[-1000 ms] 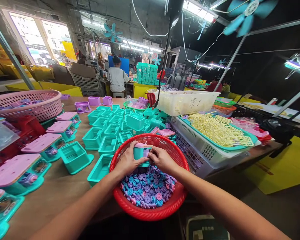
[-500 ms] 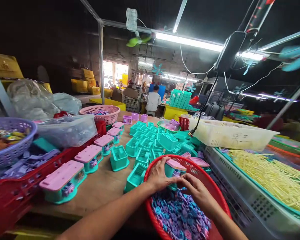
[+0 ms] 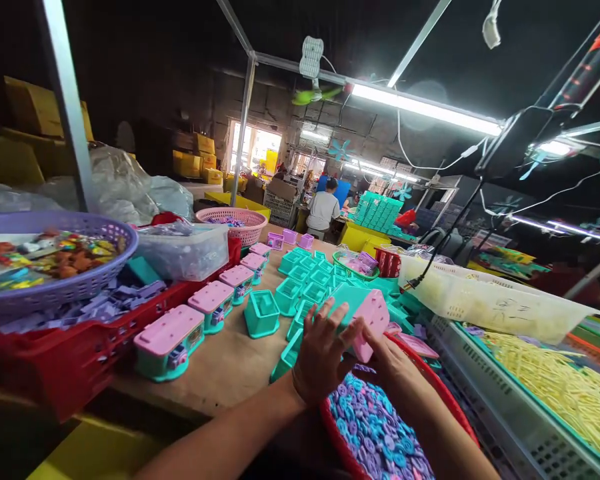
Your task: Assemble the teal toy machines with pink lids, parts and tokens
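Observation:
Both my hands are around a small teal plastic box with a pink lid (image 3: 373, 319), tipped on its side over the far edge of a red basket (image 3: 347, 457). My left hand (image 3: 323, 350) lies along its teal body, fingers curled over it. My right hand (image 3: 393, 360) grips the pink lid end, its fingertips partly hidden. Below them, small blue, purple and pink swirl-shaped pieces (image 3: 380, 427) fill the basket. To the left, several finished-looking teal boxes with pink lids (image 3: 170, 333) stand in a row. Open teal boxes (image 3: 261, 313) cluster beyond my hands.
At left, a purple basket (image 3: 95, 267) of mixed small parts rests above a red crate (image 3: 70, 360) with lilac pieces. A pink basket (image 3: 245, 230) stands farther back. On the right are a white tub (image 3: 500, 290) and a crate of pale yellow sticks (image 3: 545, 380). A plug (image 3: 413, 283) hangs nearby.
The teal box has been lifted and tipped over, so its pink lid now faces right. Both hands have risen with it. My view has swung, bringing more of the left side into sight.

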Motion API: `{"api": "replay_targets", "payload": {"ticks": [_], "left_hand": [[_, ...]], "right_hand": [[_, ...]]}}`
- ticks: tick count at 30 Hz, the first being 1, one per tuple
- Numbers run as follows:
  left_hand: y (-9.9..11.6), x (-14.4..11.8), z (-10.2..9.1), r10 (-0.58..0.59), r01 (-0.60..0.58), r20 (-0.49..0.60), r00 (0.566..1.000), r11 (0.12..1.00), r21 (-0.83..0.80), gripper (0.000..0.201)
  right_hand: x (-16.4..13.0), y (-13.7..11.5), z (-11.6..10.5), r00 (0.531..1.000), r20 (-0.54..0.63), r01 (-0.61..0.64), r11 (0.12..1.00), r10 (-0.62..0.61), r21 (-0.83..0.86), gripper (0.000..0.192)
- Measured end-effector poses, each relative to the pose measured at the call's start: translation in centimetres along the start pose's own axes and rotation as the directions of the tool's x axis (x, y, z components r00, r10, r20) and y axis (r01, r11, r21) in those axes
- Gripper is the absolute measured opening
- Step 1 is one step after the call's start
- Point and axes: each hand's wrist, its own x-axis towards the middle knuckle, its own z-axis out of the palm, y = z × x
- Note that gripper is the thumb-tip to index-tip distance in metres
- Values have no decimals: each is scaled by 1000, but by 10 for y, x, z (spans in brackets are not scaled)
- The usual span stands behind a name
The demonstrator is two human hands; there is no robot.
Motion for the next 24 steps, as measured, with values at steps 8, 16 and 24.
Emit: {"api": "replay_targets", "payload": {"ticks": [8,16,24], "left_hand": [[39,-51,-47,50,-51,50,998,998,21,57],[59,-56,-83,120,-85,190,975,980,-181,57],[3,-47,-76,-134,132,-5,991,978,-162,57]], "right_hand": [[-54,19,35,995,-95,43,988,-29,146,58],[-83,22,22,998,-67,13,981,0,195,47],[-21,-8,88,992,-26,122,991,-120,55,52]]}}
